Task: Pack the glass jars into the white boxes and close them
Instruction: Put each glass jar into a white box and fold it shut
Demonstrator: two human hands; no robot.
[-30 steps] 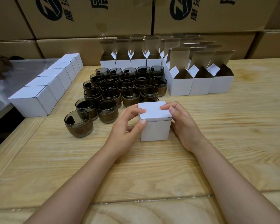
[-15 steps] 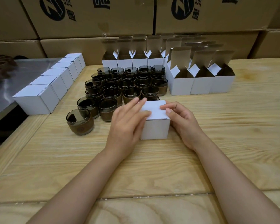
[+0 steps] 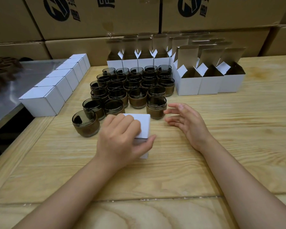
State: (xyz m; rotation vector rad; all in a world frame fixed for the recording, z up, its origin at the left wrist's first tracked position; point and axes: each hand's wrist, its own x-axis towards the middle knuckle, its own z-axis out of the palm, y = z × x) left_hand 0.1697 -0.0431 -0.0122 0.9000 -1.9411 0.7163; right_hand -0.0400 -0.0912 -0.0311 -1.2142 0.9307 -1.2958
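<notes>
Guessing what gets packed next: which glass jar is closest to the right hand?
The front-right jar, standing alone just left of the right hand; all the others sit farther left or back.

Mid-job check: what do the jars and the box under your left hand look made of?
Jars: smoky dark glass, see-through with glossy rims, each with a matte brown band low down, perhaps cork or leather. Box under the left hand: thin white card, matte, crisp folded edges; the open boxes show a grey-brown inside.
</notes>
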